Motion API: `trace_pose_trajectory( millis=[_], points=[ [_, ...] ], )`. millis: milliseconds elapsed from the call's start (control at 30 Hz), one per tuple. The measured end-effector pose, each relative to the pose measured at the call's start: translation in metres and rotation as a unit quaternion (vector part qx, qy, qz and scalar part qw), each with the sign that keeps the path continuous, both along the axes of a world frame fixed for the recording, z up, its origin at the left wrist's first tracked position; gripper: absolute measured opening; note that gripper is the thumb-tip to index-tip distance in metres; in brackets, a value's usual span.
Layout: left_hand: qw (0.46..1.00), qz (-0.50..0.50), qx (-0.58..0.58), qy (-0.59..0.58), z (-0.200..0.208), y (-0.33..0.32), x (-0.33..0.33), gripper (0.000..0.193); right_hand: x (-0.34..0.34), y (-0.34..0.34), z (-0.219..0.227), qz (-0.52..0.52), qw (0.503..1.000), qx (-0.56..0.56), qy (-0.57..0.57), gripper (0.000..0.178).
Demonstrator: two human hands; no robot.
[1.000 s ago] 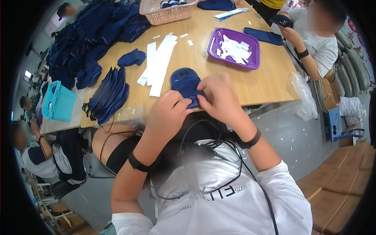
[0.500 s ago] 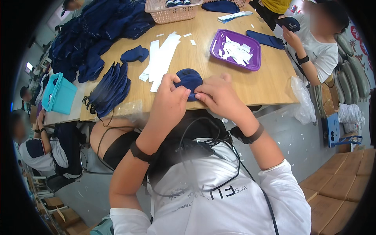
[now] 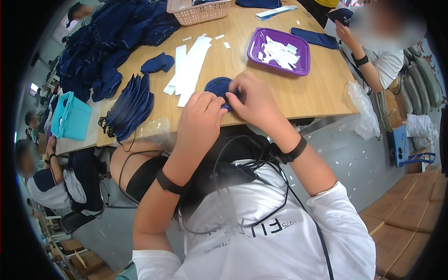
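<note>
Bright, even light across tabletop (image 3: 322, 95), fisheye-bent edges, black corners, hazy lower centre

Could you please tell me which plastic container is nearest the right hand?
The purple tray, holding white slips; the pink basket and turquoise basket are farther away.

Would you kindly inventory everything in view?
Cloth piece: one, navy, between hands
Tray: one, purple, table right
Slips: many, white, in tray
Strips: several, white, table middle
Stacked pieces: several, navy, table left
Cloth heap: one, navy, far left
Basket: one, pink, far edge
Bin: one, turquoise, left
Plastic bag: one, clear, right corner
Cartons: several, brown, lower right
Table: one, tan, centre
People: several, mixed clothing, both sides
Left hand, right hand: two, bare, on cloth piece
</note>
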State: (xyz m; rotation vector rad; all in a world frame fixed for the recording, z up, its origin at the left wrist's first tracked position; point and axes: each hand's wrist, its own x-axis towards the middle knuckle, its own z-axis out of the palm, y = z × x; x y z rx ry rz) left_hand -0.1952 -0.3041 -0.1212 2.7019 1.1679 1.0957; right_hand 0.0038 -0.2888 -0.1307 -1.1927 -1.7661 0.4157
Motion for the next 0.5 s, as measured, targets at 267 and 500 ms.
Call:
trace_pose_trajectory(
  millis=[267, 500],
  points=[
    [0.997, -0.067, 0.043, 0.008, -0.001, 0.019, -0.003, 0.016, 0.005, 0.040, -0.006, -0.034, 0.997, -0.066, -0.015, 0.025],
    [0.996, -0.087, -0.002, -0.008, -0.001, 0.024, -0.005, 0.012, 0.004, 0.047, 0.007, -0.028, 0.987, -0.120, -0.101, 0.024]
  ],
)
